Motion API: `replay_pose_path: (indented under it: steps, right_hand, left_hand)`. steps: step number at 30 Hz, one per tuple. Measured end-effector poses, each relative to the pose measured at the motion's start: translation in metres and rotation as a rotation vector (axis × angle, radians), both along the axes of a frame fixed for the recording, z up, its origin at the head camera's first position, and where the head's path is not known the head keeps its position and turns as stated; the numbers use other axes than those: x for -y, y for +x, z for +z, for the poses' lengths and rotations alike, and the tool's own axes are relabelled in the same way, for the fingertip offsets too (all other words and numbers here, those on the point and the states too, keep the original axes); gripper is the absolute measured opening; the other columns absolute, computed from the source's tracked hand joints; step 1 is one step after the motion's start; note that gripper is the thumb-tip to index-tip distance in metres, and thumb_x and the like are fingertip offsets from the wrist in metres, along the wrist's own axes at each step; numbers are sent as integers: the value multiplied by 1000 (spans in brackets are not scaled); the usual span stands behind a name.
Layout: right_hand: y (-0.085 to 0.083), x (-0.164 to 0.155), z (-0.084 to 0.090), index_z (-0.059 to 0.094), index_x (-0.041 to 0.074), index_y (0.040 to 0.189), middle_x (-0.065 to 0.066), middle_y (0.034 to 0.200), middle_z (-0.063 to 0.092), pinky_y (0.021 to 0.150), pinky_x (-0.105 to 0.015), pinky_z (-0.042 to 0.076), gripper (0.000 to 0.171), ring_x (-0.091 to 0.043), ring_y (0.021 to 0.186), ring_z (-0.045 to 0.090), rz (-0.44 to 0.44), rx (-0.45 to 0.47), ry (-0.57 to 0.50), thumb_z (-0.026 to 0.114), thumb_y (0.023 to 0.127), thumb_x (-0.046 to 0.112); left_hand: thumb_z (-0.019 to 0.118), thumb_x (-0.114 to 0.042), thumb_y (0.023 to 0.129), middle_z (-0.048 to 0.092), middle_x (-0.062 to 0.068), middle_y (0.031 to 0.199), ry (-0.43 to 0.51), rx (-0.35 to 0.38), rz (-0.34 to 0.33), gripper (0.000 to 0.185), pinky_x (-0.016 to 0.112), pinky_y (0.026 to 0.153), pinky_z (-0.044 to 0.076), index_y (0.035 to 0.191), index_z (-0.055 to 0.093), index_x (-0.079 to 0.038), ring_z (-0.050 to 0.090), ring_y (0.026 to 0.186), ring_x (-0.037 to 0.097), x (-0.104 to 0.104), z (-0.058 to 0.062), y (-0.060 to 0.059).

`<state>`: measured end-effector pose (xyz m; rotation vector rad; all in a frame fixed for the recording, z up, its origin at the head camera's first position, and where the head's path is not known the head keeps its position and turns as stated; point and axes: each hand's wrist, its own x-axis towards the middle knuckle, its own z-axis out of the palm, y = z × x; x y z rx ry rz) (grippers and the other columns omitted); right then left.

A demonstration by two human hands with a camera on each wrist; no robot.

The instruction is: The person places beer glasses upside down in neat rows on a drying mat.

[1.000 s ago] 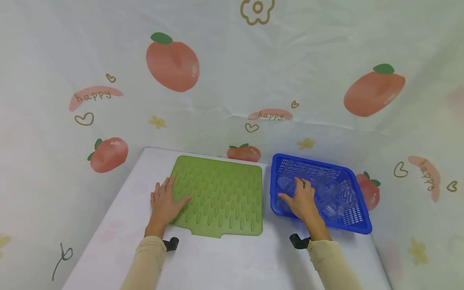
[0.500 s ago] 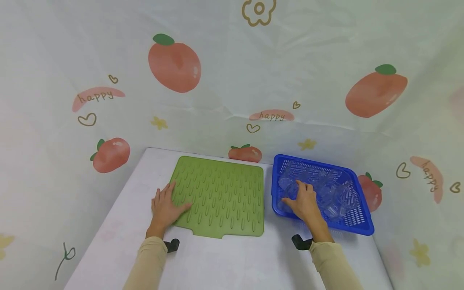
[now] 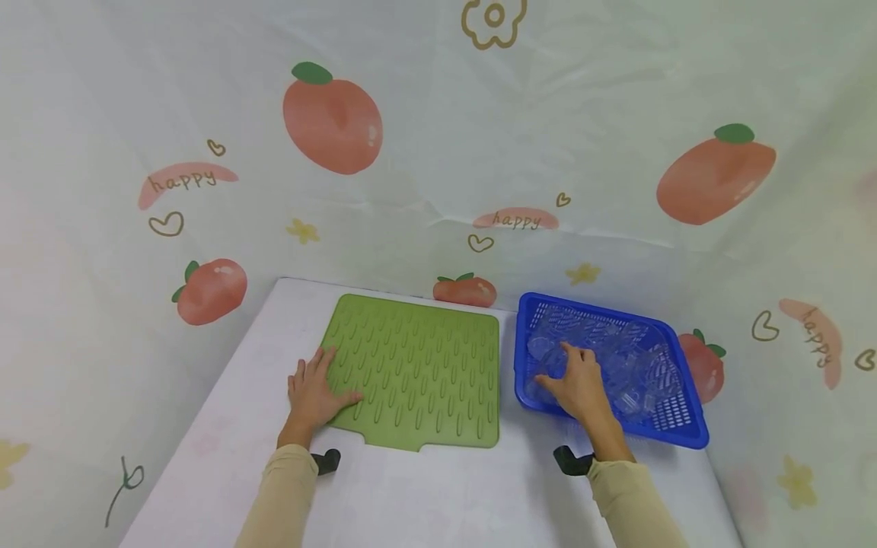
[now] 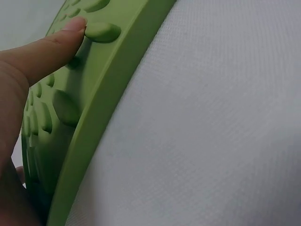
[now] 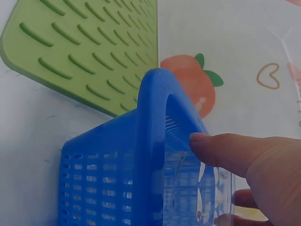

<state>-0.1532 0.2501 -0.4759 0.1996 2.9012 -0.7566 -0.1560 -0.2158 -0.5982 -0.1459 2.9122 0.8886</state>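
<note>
Carefully, right hand [image 3: 578, 384] curls on a clear cup [image 3: 548, 358] in the blue basket [image 3: 674, 438] at 3 o'clock; lift it straight while the flat left hand [image 3: 311, 392] steadies the green mat [image 3: 425, 373].

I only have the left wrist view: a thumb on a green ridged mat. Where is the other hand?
Observer: The right hand is inside a blue basket, right of the green mat.
Operator: Anything in the basket?
Observer: Clear plastic pieces; the fingers curl around one.
Operator: Is the left hand gripping the mat?
Observer: No, the left hand lies flat on its near left part.
</note>
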Motion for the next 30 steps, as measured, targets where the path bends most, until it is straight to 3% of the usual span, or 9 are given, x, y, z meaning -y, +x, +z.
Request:
replay_pose_path:
  steps: [8, 17, 30]
  right_hand:
    - [3, 0, 5, 33, -4, 155, -38, 151, 31, 107, -70, 43, 87, -58, 137, 37, 8, -25, -1, 76, 90, 33]
    - [6, 0, 24, 34, -3, 154, -37, 150, 33, 109, -69, 41, 87, -56, 136, 40, 7, -48, -1, 77, 89, 36]
    - [10, 7, 58, 33, 2, 156, -34, 148, 35, 102, -68, 48, 93, -53, 124, 50, -3, -96, 14, 77, 88, 47]
  left_hand:
    - [81, -62, 76, 12, 19, 171, -25, 33, -21, 113, 79, 118, 0, 162, 24, -15, -2, 153, 59, 2, 0, 0]
    - [79, -62, 78, 11, 19, 172, -43, 54, -33, 105, 78, 119, -1, 160, 33, -15, -4, 154, 59, 1, -2, -1]
    - [78, -62, 78, 12, 18, 172, -33, 34, -31, 102, 77, 120, -1, 158, 36, -15, -3, 154, 59, 2, -2, 1]
